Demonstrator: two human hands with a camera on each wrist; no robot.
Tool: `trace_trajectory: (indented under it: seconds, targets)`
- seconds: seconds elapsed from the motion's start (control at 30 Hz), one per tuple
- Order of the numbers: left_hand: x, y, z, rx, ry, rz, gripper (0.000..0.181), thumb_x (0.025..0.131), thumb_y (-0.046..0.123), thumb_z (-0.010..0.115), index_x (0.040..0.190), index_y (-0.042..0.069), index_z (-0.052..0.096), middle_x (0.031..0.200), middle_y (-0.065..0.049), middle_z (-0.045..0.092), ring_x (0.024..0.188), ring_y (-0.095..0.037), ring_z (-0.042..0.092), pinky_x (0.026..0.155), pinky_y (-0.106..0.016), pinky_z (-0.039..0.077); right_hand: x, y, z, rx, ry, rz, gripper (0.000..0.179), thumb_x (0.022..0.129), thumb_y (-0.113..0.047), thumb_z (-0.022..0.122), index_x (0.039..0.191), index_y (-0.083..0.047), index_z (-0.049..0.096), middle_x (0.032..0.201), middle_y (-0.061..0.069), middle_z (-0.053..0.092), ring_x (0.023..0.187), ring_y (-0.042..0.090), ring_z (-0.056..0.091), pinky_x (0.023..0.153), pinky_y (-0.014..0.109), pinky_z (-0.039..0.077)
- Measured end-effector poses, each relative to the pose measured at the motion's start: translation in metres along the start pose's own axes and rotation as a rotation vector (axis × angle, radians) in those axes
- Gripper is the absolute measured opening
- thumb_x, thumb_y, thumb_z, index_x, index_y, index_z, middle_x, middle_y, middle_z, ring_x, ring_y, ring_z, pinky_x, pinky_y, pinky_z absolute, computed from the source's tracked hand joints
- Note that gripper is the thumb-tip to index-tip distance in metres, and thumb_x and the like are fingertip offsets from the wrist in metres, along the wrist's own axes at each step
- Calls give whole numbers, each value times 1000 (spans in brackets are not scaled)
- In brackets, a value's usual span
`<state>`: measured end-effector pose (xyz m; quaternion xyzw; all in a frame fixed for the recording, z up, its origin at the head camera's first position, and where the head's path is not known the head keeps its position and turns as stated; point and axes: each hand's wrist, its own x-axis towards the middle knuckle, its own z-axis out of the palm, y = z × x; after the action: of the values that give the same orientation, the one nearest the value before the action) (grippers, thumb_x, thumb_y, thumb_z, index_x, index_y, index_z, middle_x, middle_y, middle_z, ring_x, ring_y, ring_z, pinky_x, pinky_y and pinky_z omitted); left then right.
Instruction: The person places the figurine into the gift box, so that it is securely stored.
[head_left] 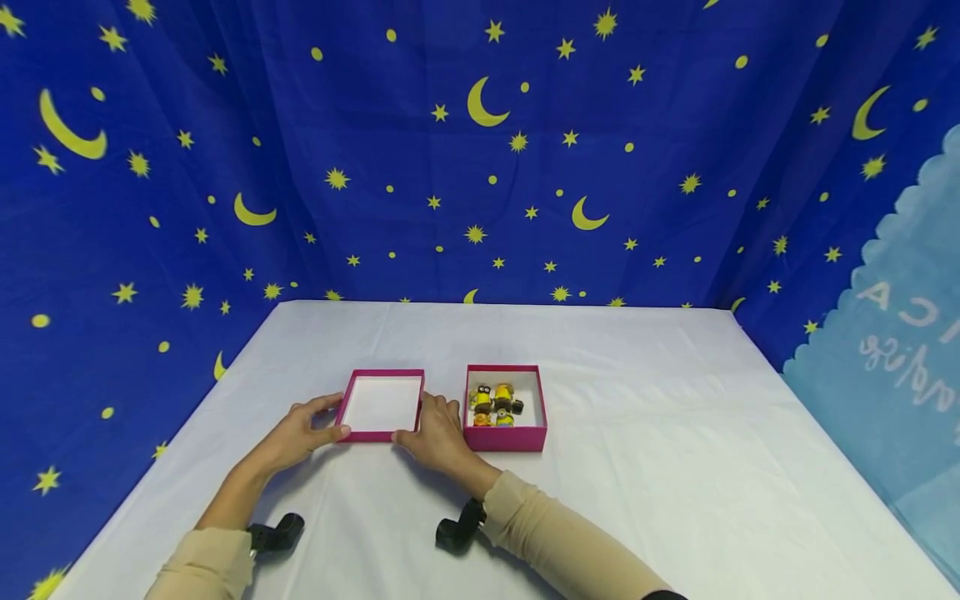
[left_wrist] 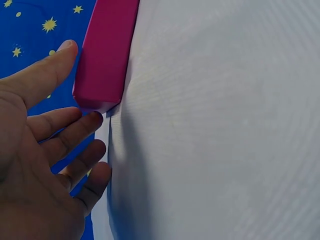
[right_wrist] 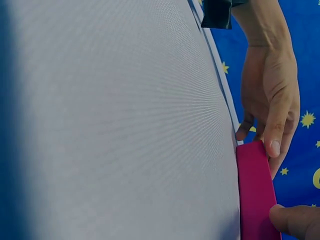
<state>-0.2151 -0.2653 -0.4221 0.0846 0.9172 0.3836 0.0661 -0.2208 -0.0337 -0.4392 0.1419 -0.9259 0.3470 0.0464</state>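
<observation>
A shallow pink box lid (head_left: 382,438) with a white inside lies hollow side up on the white table. My left hand (head_left: 302,435) is at its left side, fingers loosely bent and fingertips right at the wall. The left thumb (left_wrist: 57,67) stretches straight by the front corner. On the other side my right hand (head_left: 437,433) holds the lid, thumb (right_wrist: 292,220) against the front wall and fingers along the right wall. Just right of that hand stands the deeper pink box (head_left: 504,439), with several yellow minion figurines (head_left: 503,395) inside.
White cloth covers the table (head_left: 637,467). A blue curtain (head_left: 420,150) with yellow moons and stars hangs behind and at the left. At the right is a light blue panel (head_left: 900,350) with lettering. Black camera mounts (head_left: 459,529) sit at both wrists.
</observation>
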Motion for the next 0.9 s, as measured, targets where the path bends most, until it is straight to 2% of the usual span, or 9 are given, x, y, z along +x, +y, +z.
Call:
trace_trajectory:
  seconds: [0.2,0.57,0.73,0.9]
  targets:
    - [2,-2,2,7,3,38,71,88,31,65,139,-10,36,140,-32,41,129,-50,38,105,-64,30,0,-1,-1,2,-23,6,69,73,-26,76,128,6,50,110,17,59,101,28,45,87,36,38]
    - [-1,-2,3,15,9,32,72,87,32,66,138,-10,37,136,-34,44,127,-49,41,103,-64,33,0,-1,0,35,-36,24,69,73,-25,76,130,5,50,111,17,59,103,28,44,88,36,39]
    - [-4,0,1,14,25,0,74,87,35,66,140,-6,37,136,-31,44,125,-46,39,100,-63,36,-1,-2,-1,69,-37,29,71,75,-27,75,133,4,47,117,16,58,107,27,43,92,36,39]
    - [-8,5,-4,-4,36,-25,77,86,37,67,142,-4,34,135,-29,42,124,-43,38,96,-59,41,-3,-6,-7,112,-22,-4,72,76,-27,74,134,5,45,119,16,56,108,26,41,93,36,38]
